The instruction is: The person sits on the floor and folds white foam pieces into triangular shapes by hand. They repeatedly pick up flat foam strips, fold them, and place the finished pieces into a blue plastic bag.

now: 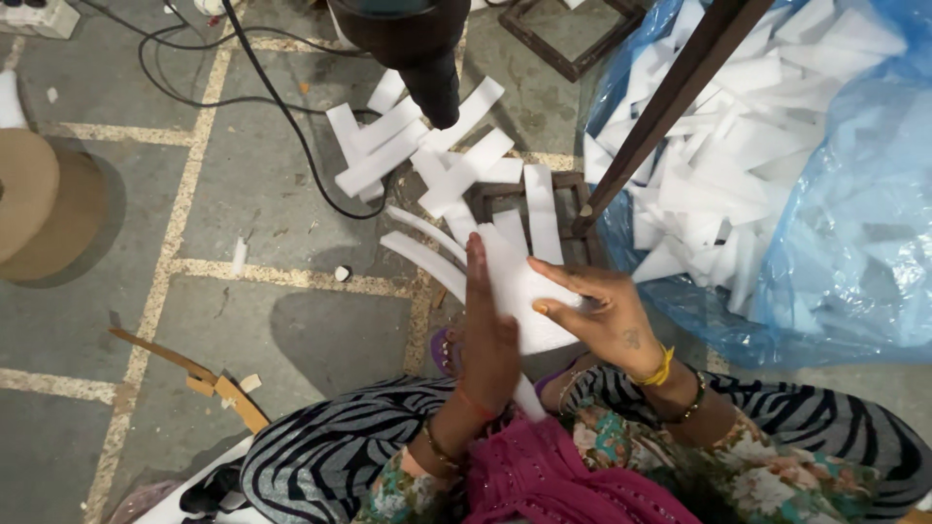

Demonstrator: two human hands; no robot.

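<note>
Two hands meet near the middle of the view over a stack of white foam strips (519, 291), held just above the person's lap. The left hand (488, 335) stands edge-on against the stack's left side, its fingers (477, 267) pressed together and straight, flat against the foam. The right hand (607, 315) grips the stack from the right, its fingers (563, 281) spread across the top face and the thumb curled at the near edge. Beyond the hands, loose white strips (417, 146) lie scattered over a dark wooden frame (573, 194) on the tiled floor (252, 194). A dark wooden pole (670, 97) slants up from the frame's right edge, close to the right hand. Far right, a blue plastic bag (854, 243) full of foam pieces crowds that side. To the left the floor is more open, crossed by black cables (282, 107), with a brown tape roll (39, 204) at the left edge and cardboard scraps (194, 374) nearer.
</note>
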